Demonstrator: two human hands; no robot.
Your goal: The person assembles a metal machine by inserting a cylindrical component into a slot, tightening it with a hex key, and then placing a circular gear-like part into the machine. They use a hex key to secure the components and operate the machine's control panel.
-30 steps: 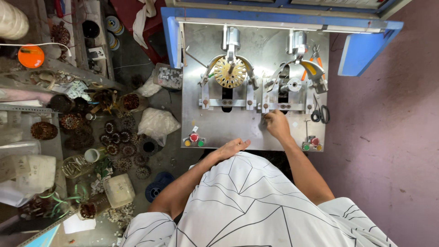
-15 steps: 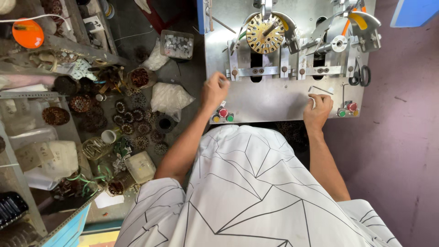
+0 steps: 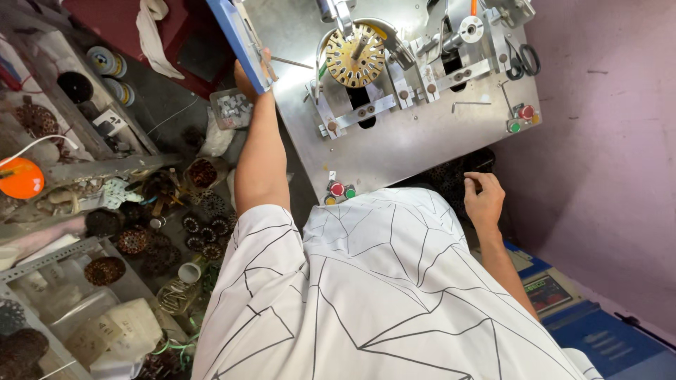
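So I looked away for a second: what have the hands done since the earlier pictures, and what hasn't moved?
The left hand left the steel plate by the buttons and reached up to the blue frame edge, which it now touches. The right hand came off the plate and dropped below its near edge, fingers curled; whether it holds anything is unclear. The brass slotted disc stays mounted on the machine, the scissors at the plate's right.

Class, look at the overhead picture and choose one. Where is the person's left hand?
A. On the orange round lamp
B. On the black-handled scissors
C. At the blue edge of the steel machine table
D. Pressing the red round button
C: the left hand reaches up to the blue edge at the side of the steel machine table, away from every other option.
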